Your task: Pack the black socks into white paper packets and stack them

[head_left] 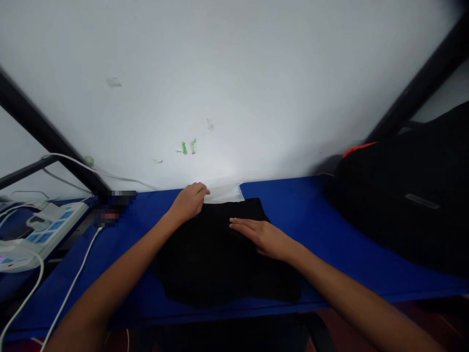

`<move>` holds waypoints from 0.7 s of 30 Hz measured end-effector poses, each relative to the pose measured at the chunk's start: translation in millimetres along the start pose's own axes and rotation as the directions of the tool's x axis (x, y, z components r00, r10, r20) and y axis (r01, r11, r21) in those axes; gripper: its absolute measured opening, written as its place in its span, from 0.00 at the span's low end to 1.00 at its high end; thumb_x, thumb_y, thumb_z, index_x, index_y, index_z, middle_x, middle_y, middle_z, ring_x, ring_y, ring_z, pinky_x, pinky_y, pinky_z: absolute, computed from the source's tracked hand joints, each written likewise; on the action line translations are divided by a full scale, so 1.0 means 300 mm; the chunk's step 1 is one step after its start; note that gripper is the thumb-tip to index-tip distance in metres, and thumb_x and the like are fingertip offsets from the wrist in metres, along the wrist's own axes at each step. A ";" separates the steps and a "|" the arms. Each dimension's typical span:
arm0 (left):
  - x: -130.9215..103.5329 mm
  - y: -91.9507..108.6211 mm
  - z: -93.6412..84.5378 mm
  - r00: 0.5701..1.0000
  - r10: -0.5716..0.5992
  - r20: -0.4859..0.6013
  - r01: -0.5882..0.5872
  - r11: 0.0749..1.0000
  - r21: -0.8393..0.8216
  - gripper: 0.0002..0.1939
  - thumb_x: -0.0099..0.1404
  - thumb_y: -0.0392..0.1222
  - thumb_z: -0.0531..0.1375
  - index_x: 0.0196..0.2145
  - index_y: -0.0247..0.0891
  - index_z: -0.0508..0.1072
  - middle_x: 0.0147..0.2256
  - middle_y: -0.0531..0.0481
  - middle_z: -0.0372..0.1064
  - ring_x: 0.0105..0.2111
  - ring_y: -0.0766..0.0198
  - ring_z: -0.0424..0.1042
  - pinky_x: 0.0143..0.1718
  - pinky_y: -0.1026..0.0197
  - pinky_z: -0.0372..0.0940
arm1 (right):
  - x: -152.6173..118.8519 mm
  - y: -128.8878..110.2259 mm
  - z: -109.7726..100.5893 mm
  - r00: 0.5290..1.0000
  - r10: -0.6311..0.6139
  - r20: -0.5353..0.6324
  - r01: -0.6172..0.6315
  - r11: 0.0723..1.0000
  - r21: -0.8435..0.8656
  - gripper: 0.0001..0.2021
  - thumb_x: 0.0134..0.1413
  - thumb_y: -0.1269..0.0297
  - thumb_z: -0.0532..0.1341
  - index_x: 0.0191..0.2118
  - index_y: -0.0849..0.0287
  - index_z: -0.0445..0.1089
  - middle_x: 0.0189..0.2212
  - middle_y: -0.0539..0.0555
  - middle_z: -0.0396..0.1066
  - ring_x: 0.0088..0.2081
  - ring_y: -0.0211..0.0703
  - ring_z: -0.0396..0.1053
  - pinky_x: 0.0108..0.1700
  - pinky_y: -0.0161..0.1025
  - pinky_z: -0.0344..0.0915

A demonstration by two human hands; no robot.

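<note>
Black cloth lay on the blue tabletop, widest side to side; the right hand rested flat over it; the left hand, apart and farther, curled at its far-left corner. Whether that one gripped, I could not tell.

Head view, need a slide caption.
Left hand at the black cloth's far-left corner, right hand laid flat upon it, blue surface beneath.

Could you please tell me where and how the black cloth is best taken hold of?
I'd probably pinch the black cloth by its near corners, coming from the front of the blue surface: it lies flat, and those corners sit close to the front edge, away from the left hand and right hand.
</note>
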State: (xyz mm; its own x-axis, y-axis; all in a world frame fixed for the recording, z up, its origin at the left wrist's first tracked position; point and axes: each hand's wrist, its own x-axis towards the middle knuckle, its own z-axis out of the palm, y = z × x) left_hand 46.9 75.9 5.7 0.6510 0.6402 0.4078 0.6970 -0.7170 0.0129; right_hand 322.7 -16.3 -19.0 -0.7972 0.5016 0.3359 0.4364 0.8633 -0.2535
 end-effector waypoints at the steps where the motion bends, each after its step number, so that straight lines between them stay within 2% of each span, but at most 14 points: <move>1: -0.009 0.037 -0.011 0.999 0.005 -0.035 -0.005 1.000 0.010 0.18 0.63 0.29 0.50 0.49 0.33 0.69 0.45 0.38 0.66 0.46 0.51 0.66 0.48 0.48 0.64 | -0.004 -0.001 -0.003 0.995 -0.068 -0.068 0.066 0.997 -0.028 0.36 0.46 0.84 0.52 0.64 0.63 0.54 0.62 0.67 0.60 0.64 0.51 0.57 0.60 0.51 0.64; 4: -0.047 0.156 -0.031 0.999 0.047 -0.021 -0.047 0.999 0.005 0.27 0.61 0.31 0.53 0.59 0.33 0.61 0.48 0.36 0.63 0.48 0.48 0.64 0.50 0.45 0.62 | -0.010 -0.018 -0.010 0.930 -0.266 -0.255 0.239 0.962 -0.131 0.28 0.58 0.80 0.52 0.64 0.59 0.55 0.62 0.64 0.62 0.66 0.52 0.52 0.61 0.55 0.62; 6: -0.080 0.227 -0.035 0.994 0.112 0.014 -0.110 0.990 -0.089 0.32 0.60 0.32 0.55 0.62 0.35 0.55 0.50 0.37 0.62 0.48 0.48 0.63 0.52 0.44 0.62 | -0.006 -0.031 -0.007 0.911 -0.295 -0.289 0.244 0.949 -0.198 0.25 0.61 0.78 0.52 0.63 0.59 0.58 0.60 0.64 0.63 0.66 0.54 0.53 0.61 0.56 0.62; 8: -0.109 0.279 -0.033 0.990 0.137 0.017 -0.132 0.978 -0.159 0.38 0.58 0.30 0.54 0.65 0.33 0.50 0.51 0.35 0.60 0.50 0.47 0.61 0.53 0.44 0.62 | 0.006 -0.034 0.009 0.936 -0.225 -0.270 0.162 0.958 -0.238 0.23 0.62 0.76 0.53 0.62 0.62 0.60 0.60 0.66 0.64 0.64 0.56 0.56 0.60 0.57 0.64; 11: -0.132 0.319 -0.024 0.991 0.121 0.050 -0.112 0.981 -0.159 0.41 0.56 0.28 0.53 0.66 0.32 0.46 0.52 0.33 0.59 0.53 0.45 0.61 0.55 0.43 0.60 | 0.033 -0.025 0.050 0.984 -0.009 -0.176 -0.038 0.964 -0.264 0.21 0.61 0.75 0.52 0.60 0.66 0.62 0.55 0.70 0.68 0.56 0.58 0.67 0.52 0.55 0.71; 14: -0.133 0.330 -0.009 0.985 0.108 0.137 -0.090 0.988 -0.128 0.45 0.53 0.28 0.53 0.67 0.35 0.43 0.61 0.31 0.54 0.60 0.41 0.56 0.59 0.37 0.54 | 0.059 -0.017 0.090 0.983 0.169 -0.074 -0.183 0.943 -0.279 0.23 0.55 0.77 0.54 0.57 0.71 0.64 0.48 0.71 0.71 0.50 0.58 0.71 0.50 0.54 0.72; 16: -0.131 0.339 -0.001 0.972 0.098 0.212 -0.074 0.990 -0.118 0.50 0.51 0.27 0.53 0.69 0.37 0.37 0.67 0.32 0.43 0.65 0.40 0.48 0.60 0.35 0.49 | 0.067 -0.017 0.113 0.980 0.197 -0.039 -0.200 0.942 -0.270 0.25 0.50 0.76 0.58 0.56 0.74 0.64 0.49 0.74 0.69 0.53 0.62 0.68 0.56 0.57 0.67; 18: -0.134 0.356 0.002 0.958 0.108 0.266 -0.078 0.990 -0.122 0.53 0.50 0.26 0.52 0.69 0.36 0.30 0.69 0.35 0.35 0.68 0.42 0.39 0.61 0.34 0.47 | 0.068 -0.017 0.135 0.981 0.188 -0.038 -0.192 0.956 -0.224 0.25 0.48 0.73 0.59 0.55 0.75 0.65 0.50 0.75 0.69 0.54 0.65 0.66 0.56 0.60 0.65; 21: -0.146 0.400 -0.007 0.943 0.183 0.278 -0.142 0.977 -0.161 0.54 0.50 0.26 0.51 0.69 0.34 0.26 0.70 0.35 0.32 0.69 0.45 0.33 0.62 0.33 0.45 | 0.063 -0.014 0.172 0.980 0.182 -0.080 -0.192 0.972 -0.134 0.20 0.55 0.72 0.55 0.53 0.65 0.68 0.46 0.69 0.74 0.50 0.60 0.71 0.51 0.59 0.69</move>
State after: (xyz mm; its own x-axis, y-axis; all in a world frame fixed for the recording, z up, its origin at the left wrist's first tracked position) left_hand 101.5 -38.9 -8.8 0.8252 0.5490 0.1331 0.5397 -0.8358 0.1011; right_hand 284.3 -13.4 -58.5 -0.6682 0.6533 0.3559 0.6330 0.7506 -0.1894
